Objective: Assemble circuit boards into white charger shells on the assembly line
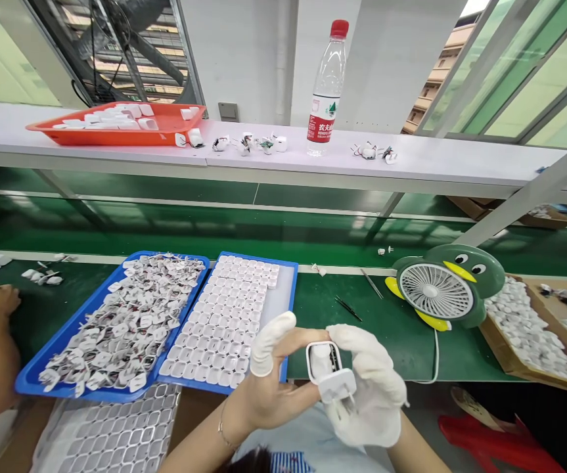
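Left of the green fan (433,292), the left hand (269,389) pinches a small white casing (323,369) between thumb and finger; the gloved right hand (369,387), fingers curled, grips its other side.

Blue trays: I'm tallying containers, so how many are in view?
2, side by side on the green bench: the left tray heaped with wired parts, the right tray holding rows of white casings. Any stacked underneath would be hidden.
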`<state>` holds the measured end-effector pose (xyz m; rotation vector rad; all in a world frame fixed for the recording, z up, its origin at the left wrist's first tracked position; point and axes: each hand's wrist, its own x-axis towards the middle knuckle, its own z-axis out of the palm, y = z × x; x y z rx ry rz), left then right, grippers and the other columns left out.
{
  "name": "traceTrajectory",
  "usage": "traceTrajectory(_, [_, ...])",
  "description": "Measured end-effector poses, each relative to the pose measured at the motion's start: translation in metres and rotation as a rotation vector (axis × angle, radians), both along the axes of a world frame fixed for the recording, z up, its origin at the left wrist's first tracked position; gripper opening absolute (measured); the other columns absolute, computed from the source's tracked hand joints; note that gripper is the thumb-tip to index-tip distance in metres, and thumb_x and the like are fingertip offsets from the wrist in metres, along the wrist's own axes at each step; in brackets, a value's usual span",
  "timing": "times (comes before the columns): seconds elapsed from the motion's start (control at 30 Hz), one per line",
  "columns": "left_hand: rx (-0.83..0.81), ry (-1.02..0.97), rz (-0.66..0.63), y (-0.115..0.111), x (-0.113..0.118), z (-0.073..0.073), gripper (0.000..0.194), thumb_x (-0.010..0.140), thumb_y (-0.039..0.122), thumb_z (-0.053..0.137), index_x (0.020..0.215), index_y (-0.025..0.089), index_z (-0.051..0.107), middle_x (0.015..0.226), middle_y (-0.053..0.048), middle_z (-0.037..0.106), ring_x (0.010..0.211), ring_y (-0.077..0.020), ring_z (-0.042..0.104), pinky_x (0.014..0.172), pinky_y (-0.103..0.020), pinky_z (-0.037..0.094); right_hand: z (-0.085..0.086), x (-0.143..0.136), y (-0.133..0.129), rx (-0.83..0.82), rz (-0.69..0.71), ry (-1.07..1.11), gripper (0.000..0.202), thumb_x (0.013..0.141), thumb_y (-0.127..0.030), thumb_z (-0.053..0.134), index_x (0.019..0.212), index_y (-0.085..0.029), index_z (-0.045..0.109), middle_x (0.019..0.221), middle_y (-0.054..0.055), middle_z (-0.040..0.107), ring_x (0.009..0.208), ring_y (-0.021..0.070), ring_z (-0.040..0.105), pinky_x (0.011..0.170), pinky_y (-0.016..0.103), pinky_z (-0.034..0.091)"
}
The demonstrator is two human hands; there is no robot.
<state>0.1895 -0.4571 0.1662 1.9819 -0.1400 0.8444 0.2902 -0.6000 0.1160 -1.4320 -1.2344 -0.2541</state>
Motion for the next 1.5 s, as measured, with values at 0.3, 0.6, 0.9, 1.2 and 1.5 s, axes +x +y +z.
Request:
traceTrajectory(0.3, [0.164,-0.224,0.007,0.005,0.014,-0.001,0.067,0.081,0.021,0.073,0.139,0.023,0.042,0.108,-0.013,0.074,0.091,-0.0236,0.073,0.077,-0.034,0.061,0.066,0.011,0.010,0.048,-0.044,-0.262,0.021,0.089,-0.030,0.057,0.108,-0.022,0.055,0.112,0.006,0.049,0.111,0.0221,0.051,0.097,0.040,0.047])
traceTrajectory(0.6, [0.139,-0.119,0.034,0.003,0.016,0.007,0.036,0.079,0.024,0.076,0.112,0.017,0.062,0.094,-0.011,0.075,0.079,-0.0193,0.072,0.069,-0.027,0.059,0.047,0.006,0.006,0.053,0.135,0.153,0.019,0.088,-0.034,0.064,0.097,-0.024,0.051,0.107,0.003,0.051,0.101,0.0176,0.061,0.085,0.031,0.055])
traceTrajectory(0.9, [0.022,0.086,-0.081,0.007,0.013,-0.006,0.041,0.082,0.022,0.070,0.121,0.019,0.057,0.103,-0.010,0.073,0.086,-0.0207,0.071,0.075,-0.028,0.058,0.044,0.008,0.015,0.060,0.116,0.659,0.015,0.085,-0.037,0.068,0.086,-0.024,0.059,0.097,0.000,0.057,0.080,0.0116,0.060,0.071,0.025,0.051])
traceTrajectory(1.2, [0.010,0.058,0.006,0.006,0.009,-0.013,0.035,0.085,0.029,0.065,0.119,0.019,0.059,0.085,-0.005,0.072,0.062,-0.0150,0.064,0.054,-0.024,0.053,0.051,0.004,0.024,0.048,0.151,0.775,0.014,0.083,-0.033,0.072,0.085,-0.024,0.061,0.097,0.000,0.059,0.084,0.0117,0.060,0.073,0.024,0.050])
traceTrajectory(1.5, [-0.041,-0.071,-0.090,0.007,0.011,-0.012,0.034,0.081,0.034,0.073,0.110,0.021,0.062,0.084,-0.005,0.071,0.063,-0.0147,0.065,0.055,-0.024,0.053,0.042,0.004,0.024,0.046,0.167,0.801,0.015,0.084,-0.034,0.069,0.084,-0.024,0.059,0.093,0.001,0.058,0.080,0.0148,0.060,0.063,0.026,0.046])
